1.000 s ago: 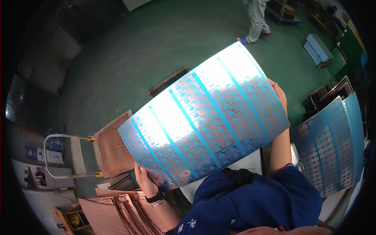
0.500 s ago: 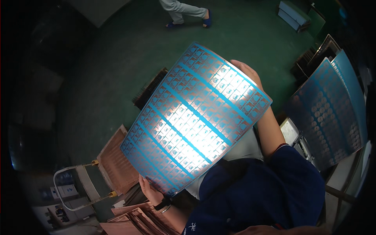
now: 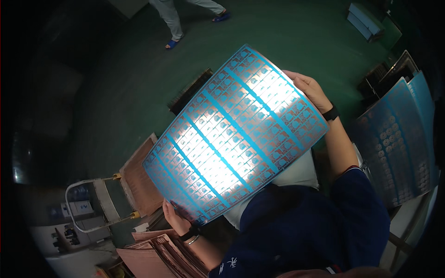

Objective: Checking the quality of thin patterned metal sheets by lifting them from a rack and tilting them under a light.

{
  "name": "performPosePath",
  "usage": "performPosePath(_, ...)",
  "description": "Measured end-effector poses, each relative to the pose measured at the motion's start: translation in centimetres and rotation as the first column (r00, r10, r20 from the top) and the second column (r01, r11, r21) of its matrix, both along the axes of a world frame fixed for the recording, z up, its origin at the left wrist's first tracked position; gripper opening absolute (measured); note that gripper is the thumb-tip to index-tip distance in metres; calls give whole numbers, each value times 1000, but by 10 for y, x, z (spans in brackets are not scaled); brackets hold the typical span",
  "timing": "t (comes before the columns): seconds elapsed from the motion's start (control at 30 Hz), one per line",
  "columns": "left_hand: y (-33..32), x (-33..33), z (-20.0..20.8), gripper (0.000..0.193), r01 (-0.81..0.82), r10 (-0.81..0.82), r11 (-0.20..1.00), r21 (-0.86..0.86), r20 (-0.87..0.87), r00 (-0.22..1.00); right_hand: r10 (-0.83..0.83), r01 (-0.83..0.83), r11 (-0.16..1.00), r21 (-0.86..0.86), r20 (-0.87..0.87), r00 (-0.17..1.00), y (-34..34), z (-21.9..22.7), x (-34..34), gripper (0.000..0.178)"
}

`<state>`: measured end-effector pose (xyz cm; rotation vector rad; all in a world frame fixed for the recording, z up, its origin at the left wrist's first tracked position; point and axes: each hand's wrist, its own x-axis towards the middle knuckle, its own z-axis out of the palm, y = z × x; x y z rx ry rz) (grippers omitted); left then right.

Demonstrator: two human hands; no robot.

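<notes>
A large, thin circuit board panel (image 3: pixel 259 125), copper-coloured with a repeating blue pattern and blue stripes, is held at a slant before my body. Bright glare covers its middle and part of its upper right. My left hand (image 3: pixel 176 220) grips its lower left edge, with some fingers hidden by the panel. On the upper right edge my right hand (image 3: pixel 313 92) has its fingers closed, and part of that hand lies behind the sheet. Both wrists wear dark bands.
Copper-coloured sheets (image 3: pixel 146 257) stand stacked at the lower left beside a metal trolley handle (image 3: pixel 99 229). Blue-patterned panels (image 3: pixel 394 143) lean at the right. A dark bristly rack (image 3: pixel 190 90) shows behind my panel. Another person's legs (image 3: pixel 169 18) cross the green floor (image 3: pixel 120 78).
The panel has tilted slightly, and my right hand shows more of its back and wrist. The other person has stepped to the left. My view has shifted a little.
</notes>
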<state>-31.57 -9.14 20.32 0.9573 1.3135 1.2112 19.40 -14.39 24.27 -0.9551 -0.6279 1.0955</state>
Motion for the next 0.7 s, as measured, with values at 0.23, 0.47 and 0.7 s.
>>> performPosePath(0.23, 10, 9, 20, 26, -99, 45, 967, 236, 222, 974, -18, 18, 1000, 1, 224, 974, -6, 2, 38, 30)
performPosePath(0.47, 17, 51, 17, 21, -32, -150, 858, 513, 310, 939, 91, 29, 736, 677, -141, 986, 23, -53, 54, 23)
performPosePath(0.7, 5, 52, 10, 23, 3, -73, 981, 196, 353, 933, 241, -161, 970, 183, -631, 737, -1, -18, 33, 55)
